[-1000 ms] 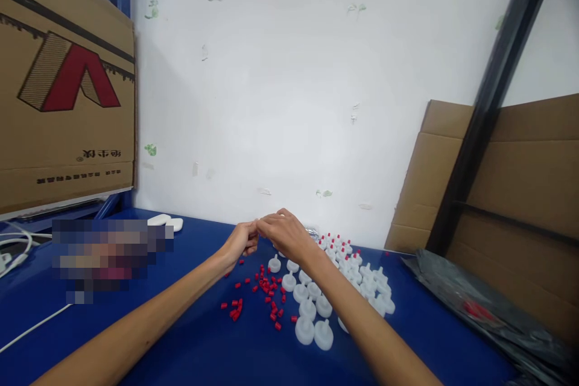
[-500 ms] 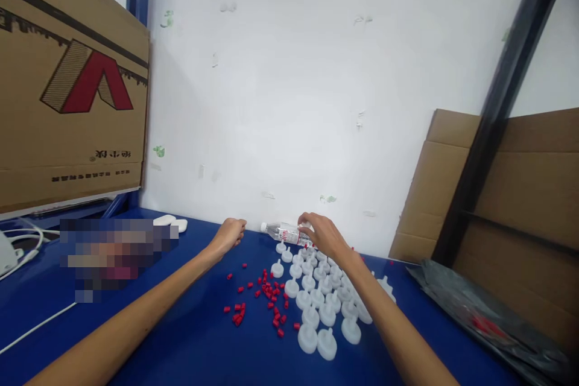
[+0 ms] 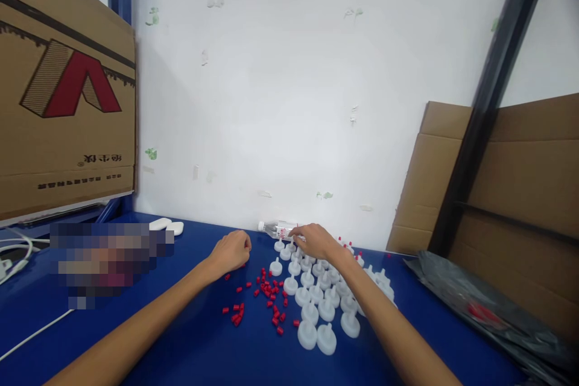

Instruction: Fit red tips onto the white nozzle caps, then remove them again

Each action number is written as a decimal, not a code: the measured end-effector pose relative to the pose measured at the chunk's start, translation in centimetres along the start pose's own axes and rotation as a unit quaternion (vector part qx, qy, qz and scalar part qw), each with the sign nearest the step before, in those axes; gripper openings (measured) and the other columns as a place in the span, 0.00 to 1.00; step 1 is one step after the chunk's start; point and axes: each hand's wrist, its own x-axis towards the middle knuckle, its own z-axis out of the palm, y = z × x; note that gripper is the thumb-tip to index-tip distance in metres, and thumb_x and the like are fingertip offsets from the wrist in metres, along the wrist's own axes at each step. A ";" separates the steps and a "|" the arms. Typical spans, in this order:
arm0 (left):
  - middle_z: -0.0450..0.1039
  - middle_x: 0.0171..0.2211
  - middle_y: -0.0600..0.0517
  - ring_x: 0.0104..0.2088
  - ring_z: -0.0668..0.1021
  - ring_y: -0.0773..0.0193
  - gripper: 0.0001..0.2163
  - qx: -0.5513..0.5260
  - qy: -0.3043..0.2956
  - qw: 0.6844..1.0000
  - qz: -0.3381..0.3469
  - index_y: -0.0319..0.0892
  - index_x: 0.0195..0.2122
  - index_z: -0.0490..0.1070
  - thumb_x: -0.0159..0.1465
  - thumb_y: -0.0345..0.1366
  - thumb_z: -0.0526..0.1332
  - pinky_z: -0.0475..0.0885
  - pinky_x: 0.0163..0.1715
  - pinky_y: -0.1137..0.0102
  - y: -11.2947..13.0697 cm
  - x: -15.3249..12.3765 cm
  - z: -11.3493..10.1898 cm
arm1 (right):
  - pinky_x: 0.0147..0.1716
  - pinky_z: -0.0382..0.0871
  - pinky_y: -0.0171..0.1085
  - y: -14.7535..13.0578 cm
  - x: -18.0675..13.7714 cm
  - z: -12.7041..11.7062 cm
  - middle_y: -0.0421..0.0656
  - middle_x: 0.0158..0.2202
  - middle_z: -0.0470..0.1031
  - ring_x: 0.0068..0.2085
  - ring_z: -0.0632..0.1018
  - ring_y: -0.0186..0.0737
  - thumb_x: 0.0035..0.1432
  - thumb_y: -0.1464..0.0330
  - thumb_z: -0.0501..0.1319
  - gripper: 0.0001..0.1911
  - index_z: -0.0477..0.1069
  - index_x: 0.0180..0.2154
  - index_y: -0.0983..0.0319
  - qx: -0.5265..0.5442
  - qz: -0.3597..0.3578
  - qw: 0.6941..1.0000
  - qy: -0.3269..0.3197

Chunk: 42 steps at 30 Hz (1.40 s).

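My left hand [image 3: 231, 249] is curled closed above the blue table, just beyond the loose red caps [image 3: 266, 291]. Whatever is inside its fingers is hidden. My right hand [image 3: 314, 240] reaches over the far end of a group of white round nozzle lids [image 3: 309, 313], its fingers bent down and drawn together by the spouts. I cannot make out what those fingertips grip. Behind them a clear plastic bottle [image 3: 271, 228] lies on its side, partly covered by the right hand. Some lids at the back right carry red caps [image 3: 360, 254] on their spouts.
The blue table [image 3: 181, 338] meets a white wall. A large printed carton [image 3: 67, 151] stands at left, above white cables and a blurred patch. Two white objects [image 3: 174, 228] lie at the back left. A grey plastic bag [image 3: 452, 289] and cardboard [image 3: 429, 169] are at right.
My left hand has come slightly right and nearer, turning so its back shows. My right hand has moved left and down, from the bottle toward the lids, its fingers closing. The view has shifted slightly.
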 end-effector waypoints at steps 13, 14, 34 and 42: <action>0.80 0.31 0.49 0.32 0.81 0.57 0.06 0.005 -0.044 0.999 0.021 0.43 0.28 0.75 0.53 0.28 0.60 0.67 0.28 0.72 0.3 -0.2 0.1 | 0.47 0.73 0.47 1.3 0.2 0.3 0.47 0.50 0.73 0.47 0.77 0.44 0.65 0.61 0.61 0.16 0.71 0.51 0.62 -0.024 0.094 0.992 -0.082; 0.80 0.30 0.49 0.32 0.81 0.57 0.05 0.004 -0.049 0.998 0.025 0.43 0.27 0.75 0.53 0.29 0.60 0.67 0.28 0.72 0.4 -0.2 0.1 | 0.47 0.74 0.48 1.2 0.2 0.4 0.47 0.52 0.72 0.48 0.76 0.43 0.65 0.61 0.60 0.17 0.69 0.53 0.62 -0.018 0.092 0.992 -0.084; 0.72 0.27 0.55 0.28 0.72 0.62 0.19 -0.109 0.091 0.974 0.179 0.44 0.33 0.67 0.71 0.51 0.47 0.61 0.30 0.69 3.5 -1.6 -1.1 | 0.44 0.63 0.36 -5.0 0.2 -4.3 0.45 0.42 0.78 0.45 0.76 0.41 0.63 0.70 0.60 0.09 0.76 0.44 0.61 0.104 -0.132 0.982 0.090; 0.71 0.27 0.54 0.27 0.71 0.61 0.15 -0.067 0.103 0.975 0.183 0.44 0.32 0.65 0.71 0.44 0.48 0.58 0.28 0.69 3.0 -1.5 -0.7 | 0.39 0.66 0.34 -5.1 0.2 -4.4 0.43 0.38 0.79 0.40 0.77 0.38 0.58 0.68 0.68 0.10 0.78 0.43 0.59 0.119 -0.171 0.975 0.073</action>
